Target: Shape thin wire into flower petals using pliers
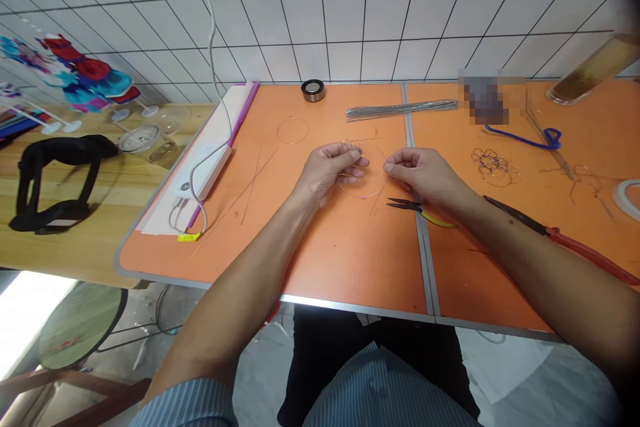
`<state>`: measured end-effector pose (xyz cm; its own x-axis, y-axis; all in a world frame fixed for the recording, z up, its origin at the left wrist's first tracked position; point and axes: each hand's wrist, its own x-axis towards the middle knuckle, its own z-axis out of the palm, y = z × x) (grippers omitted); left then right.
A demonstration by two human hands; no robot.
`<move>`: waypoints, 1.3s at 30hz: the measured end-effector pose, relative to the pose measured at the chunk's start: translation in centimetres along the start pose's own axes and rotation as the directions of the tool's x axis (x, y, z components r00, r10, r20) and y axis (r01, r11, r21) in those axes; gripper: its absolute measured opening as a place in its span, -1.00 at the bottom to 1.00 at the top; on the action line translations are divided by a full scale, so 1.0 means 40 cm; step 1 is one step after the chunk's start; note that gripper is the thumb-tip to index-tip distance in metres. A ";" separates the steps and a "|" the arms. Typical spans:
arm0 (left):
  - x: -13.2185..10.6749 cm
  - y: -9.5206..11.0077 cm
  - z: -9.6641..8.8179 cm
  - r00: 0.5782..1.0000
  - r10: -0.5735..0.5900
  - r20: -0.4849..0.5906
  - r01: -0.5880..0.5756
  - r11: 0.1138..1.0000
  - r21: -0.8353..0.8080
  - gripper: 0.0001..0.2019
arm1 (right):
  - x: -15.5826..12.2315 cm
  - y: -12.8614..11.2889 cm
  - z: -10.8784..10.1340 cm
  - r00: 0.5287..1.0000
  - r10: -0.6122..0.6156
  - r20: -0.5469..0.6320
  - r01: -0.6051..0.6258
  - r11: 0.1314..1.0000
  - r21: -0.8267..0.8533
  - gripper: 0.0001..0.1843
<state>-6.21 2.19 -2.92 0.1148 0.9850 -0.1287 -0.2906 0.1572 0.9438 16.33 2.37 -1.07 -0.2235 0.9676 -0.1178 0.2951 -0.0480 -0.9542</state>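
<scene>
Over the orange table, my left hand (340,167) pinches a piece of thin wire bent into loops; a wider wire ring (361,197) hangs below its fingers. A short way to the right, my right hand (417,172) has thumb and forefinger pressed together on a thin straight wire (380,195). Black-jawed needle-nose pliers (405,204) with a yellow handle lie just under the right hand. Whether the two wires touch I cannot tell.
A bundle of straight wires (400,109) and a tape roll (313,90) lie at the back. Flower-shaped wirework (495,167) and red-handled pliers (555,233) are on the right. A white power strip (205,170) with its cable stands left; a wire circle (293,131) lies nearby.
</scene>
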 end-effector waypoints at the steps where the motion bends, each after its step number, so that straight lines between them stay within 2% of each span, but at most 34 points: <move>1: 0.000 0.000 0.000 1.000 0.004 -0.006 -0.004 1.000 0.009 -0.78 | 0.000 0.000 0.000 1.000 -0.001 -0.002 0.001 1.000 0.001 -0.79; 8: -0.001 0.002 -0.001 0.999 0.035 -0.033 -0.034 0.999 0.025 -0.77 | -0.002 -0.004 0.000 1.000 0.014 -0.004 -0.014 1.000 -0.002 -0.81; 22: -0.003 0.008 0.001 0.999 0.014 -0.044 -0.011 0.999 0.049 -0.70 | -0.002 0.001 0.004 1.000 0.010 0.022 -0.010 1.000 0.008 -0.83; 27: -0.003 0.009 0.004 0.998 0.007 -0.059 -0.004 0.998 0.061 -0.75 | 0.001 0.012 0.005 1.000 -0.007 0.020 0.007 1.000 -0.005 -0.78; 33: -0.004 0.012 0.007 0.998 -0.003 -0.062 0.007 0.998 0.061 -0.81 | 0.007 0.017 0.002 1.000 -0.017 0.022 0.017 1.000 -0.014 -0.82; 39: -0.004 0.013 0.008 0.998 -0.005 -0.062 0.009 0.998 0.067 -0.78 | 0.005 0.007 -0.001 1.000 0.005 0.019 -0.005 1.000 -0.021 -0.84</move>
<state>-6.07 2.10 -2.32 0.0567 0.9868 -0.1517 -0.2252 0.1607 0.9610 16.42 2.56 -1.34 -0.2392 0.9626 -0.1276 0.3153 -0.0473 -0.9478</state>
